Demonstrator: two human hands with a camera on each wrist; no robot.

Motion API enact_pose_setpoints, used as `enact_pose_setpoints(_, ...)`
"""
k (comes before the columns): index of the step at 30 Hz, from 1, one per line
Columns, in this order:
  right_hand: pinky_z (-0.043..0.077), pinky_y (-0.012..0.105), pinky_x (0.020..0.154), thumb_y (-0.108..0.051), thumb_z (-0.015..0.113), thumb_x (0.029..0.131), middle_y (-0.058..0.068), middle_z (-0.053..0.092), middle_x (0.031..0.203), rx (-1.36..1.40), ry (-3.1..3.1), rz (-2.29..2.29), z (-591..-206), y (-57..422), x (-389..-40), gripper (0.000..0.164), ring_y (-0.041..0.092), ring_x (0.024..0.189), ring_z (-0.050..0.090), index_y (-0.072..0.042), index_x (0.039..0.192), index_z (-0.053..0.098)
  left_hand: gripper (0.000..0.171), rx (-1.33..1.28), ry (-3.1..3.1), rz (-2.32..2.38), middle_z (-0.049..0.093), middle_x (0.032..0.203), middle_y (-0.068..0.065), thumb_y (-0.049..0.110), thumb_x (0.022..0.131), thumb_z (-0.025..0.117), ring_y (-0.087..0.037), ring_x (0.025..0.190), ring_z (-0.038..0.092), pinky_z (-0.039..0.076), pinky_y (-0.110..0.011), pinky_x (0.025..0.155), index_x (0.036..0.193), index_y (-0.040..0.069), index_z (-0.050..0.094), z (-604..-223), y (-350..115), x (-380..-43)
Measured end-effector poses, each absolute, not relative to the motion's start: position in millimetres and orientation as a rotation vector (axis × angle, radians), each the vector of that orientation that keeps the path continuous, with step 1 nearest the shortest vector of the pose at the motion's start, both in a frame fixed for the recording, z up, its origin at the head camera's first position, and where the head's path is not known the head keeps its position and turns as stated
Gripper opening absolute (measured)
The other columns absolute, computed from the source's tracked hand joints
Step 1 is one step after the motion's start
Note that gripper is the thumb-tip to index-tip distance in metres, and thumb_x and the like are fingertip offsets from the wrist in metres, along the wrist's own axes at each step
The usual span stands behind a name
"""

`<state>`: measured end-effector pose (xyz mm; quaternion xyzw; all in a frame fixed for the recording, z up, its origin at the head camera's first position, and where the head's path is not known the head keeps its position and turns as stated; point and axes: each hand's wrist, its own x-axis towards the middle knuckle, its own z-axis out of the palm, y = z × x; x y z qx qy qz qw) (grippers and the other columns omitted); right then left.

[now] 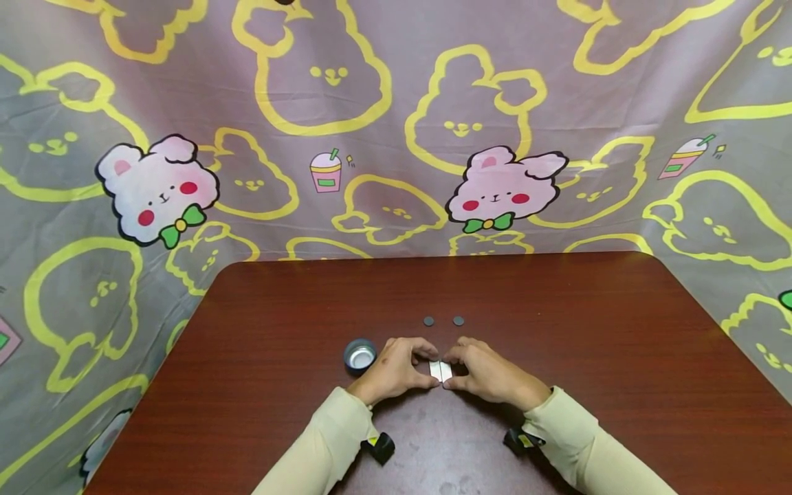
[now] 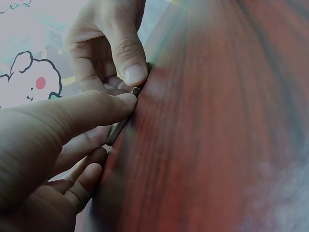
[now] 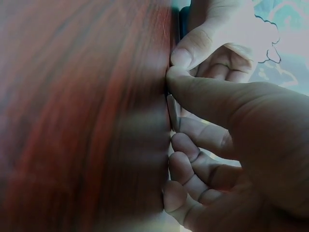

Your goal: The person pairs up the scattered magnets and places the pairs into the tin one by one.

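Observation:
Two small flat rectangular pieces, pale and shiny from above, lie side by side on the table, with a thin dark line where they meet. My left hand (image 1: 397, 368) pinches the left piece (image 1: 435, 370) between thumb and forefinger at its near and far ends. In the same way my right hand (image 1: 485, 371) pinches the right piece (image 1: 446, 372). Both thumbs nearly meet at the near side. From the left wrist view the left piece (image 2: 115, 133) shows as a thin edge. A thin edge of the right piece (image 3: 173, 112) appears in the right wrist view.
Beyond the hands lie two dark round discs, one on the left (image 1: 429, 321) and one on the right (image 1: 458, 321). A small round dark-rimmed dish (image 1: 360, 357) with a silvery inside stands by my left wrist. The brown table (image 1: 278, 309) ends at a patterned curtain (image 1: 396, 137).

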<state>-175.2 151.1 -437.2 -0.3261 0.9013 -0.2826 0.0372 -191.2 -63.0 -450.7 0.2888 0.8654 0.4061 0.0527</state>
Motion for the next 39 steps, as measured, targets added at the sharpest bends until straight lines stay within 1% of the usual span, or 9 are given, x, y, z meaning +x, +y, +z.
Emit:
enact_pose_setpoints(10, 0.046, 0.023, 0.066, -0.018, 0.084, 0.081, -0.001, 0.063, 0.091, -1.052, 2.772, -0.895, -437.9, 154.1, -178.0, 0.032, 0.010, 0.077, 0.054, -0.001, 0.106, 0.075, 0.041, 0.809, 2.685, 1.224, 0.074, 0.099, 0.003, 0.020, 0.072, 0.092, -0.009, 0.083, 0.062, 0.050, -0.021, 0.074, 0.107, 0.010, 0.073, -448.4, -63.9, -185.9)
enact_pose_setpoints(20, 0.046, 0.025, 0.069, -0.017, 0.083, 0.082, -0.003, 0.062, 0.091, -1.035, 2.794, -0.857, -439.7, 154.1, -176.8, 0.028, 0.009, 0.080, 0.052, -0.003, 0.104, 0.073, 0.039, 0.825, 2.638, 1.255, 0.074, 0.099, 0.004, 0.014, 0.071, 0.090, -0.007, 0.085, 0.064, 0.051, -0.021, 0.076, 0.106, 0.008, 0.074, -449.7, -61.6, -189.7)
enact_pose_setpoints(25, 0.047, 0.027, 0.071, -0.017, 0.082, 0.083, -0.002, 0.063, 0.092, -1.044, 2.805, -0.835, -438.4, 151.6, -177.3, 0.027, 0.010, 0.082, 0.054, -0.004, 0.105, 0.073, 0.038, 0.805, 2.623, 1.275, 0.074, 0.099, 0.004, 0.014, 0.071, 0.090, -0.008, 0.084, 0.064, 0.051, -0.022, 0.076, 0.105, 0.009, 0.074, -448.9, -63.3, -190.3)
enact_pose_setpoints(30, 0.049, 0.029, 0.072, -0.018, 0.082, 0.084, 0.000, 0.063, 0.093, -1.032, 2.811, -0.816, -436.7, 150.0, -178.3, 0.027, 0.012, 0.083, 0.056, -0.003, 0.104, 0.072, 0.038, 0.806, 2.616, 1.280, 0.074, 0.098, 0.004, 0.014, 0.070, 0.091, -0.007, 0.084, 0.063, 0.051, -0.022, 0.076, 0.104, 0.009, 0.075, -448.4, -64.4, -192.1)
enact_pose_setpoints(39, 0.050, 0.029, 0.072, -0.016, 0.082, 0.084, 0.000, 0.062, 0.091, -1.017, 2.803, -0.808, -435.2, 148.7, -177.3, 0.027, 0.013, 0.083, 0.057, -0.002, 0.105, 0.072, 0.037, 0.799, 2.602, 1.278, 0.074, 0.099, 0.004, 0.014, 0.070, 0.091, -0.007, 0.085, 0.064, 0.051, -0.022, 0.077, 0.103, 0.011, 0.075, -448.5, -64.6, -191.2)
